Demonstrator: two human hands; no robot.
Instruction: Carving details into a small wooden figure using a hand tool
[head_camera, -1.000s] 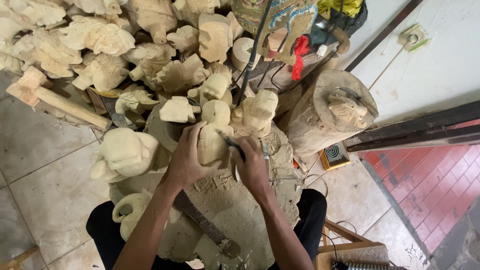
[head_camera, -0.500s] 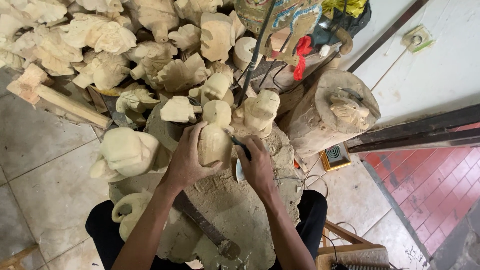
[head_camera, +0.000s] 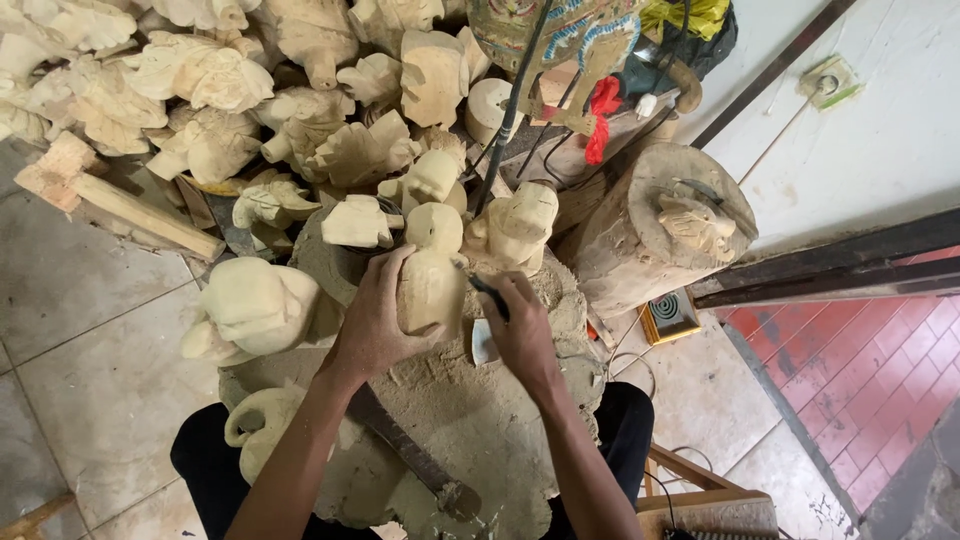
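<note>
Carving at centre frame.
Left hand (head_camera: 375, 325) wrapped around pale wooden figure (head_camera: 430, 290); right hand (head_camera: 520, 330) pinching dark tool (head_camera: 488, 293) against it.

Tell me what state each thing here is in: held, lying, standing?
Left hand: gripping the carving.
Carving: pale wood, held upright on the work block.
Right hand: holding a dark tool against the carving.
Tool: tip touching the carving.
Work block: dusty, chips on top.
Log: standing, a small carving on it.
Pile of carvings: unpainted, heaped.
</note>
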